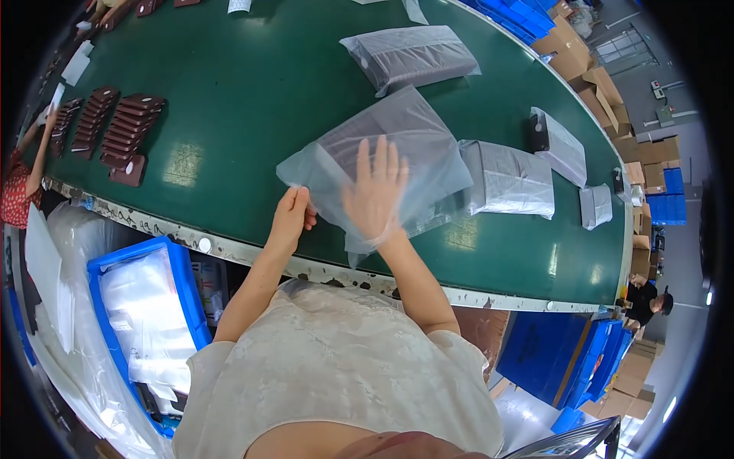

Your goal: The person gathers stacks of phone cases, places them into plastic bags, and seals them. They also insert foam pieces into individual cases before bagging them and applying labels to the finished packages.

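A translucent plastic bag [432, 141] lies tilted on the green table in front of me. My left hand [292, 216] pinches its near left edge between thumb and fingers. My right hand [375, 191] is inside the bag, showing through the film with its fingers stretched out and slightly apart. Beneath the bag, the edge of more clear plastic [436, 216] shows; what lies under it is mostly hidden. Just right is a wrapped flat package [508, 180], and beyond the bag sits another wrapped package [413, 57].
Rows of dark brown flat pieces [131, 130] stand at the left of the green table [229, 84]. Smaller wrapped packages [562, 145] sit at the right. A blue crate [95, 298] of clear bags is below left. A person in a red sleeve [15, 187] works far left.
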### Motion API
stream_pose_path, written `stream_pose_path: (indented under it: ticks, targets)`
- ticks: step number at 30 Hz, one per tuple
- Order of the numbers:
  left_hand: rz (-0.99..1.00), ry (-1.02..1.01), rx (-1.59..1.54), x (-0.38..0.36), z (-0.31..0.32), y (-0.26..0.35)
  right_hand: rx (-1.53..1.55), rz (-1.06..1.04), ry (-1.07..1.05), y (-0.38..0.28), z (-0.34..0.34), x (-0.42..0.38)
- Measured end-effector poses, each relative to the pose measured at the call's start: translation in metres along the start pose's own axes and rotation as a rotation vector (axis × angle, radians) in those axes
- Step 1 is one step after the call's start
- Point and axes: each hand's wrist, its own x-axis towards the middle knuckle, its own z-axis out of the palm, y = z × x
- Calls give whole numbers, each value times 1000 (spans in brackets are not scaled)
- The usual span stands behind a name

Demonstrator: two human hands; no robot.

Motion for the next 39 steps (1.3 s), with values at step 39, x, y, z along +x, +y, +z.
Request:
stream_pose_path:
  ticks: [39]
  targets:
    - [570,681,1225,99,-82,33,661,-540,-658,-96,-39,90]
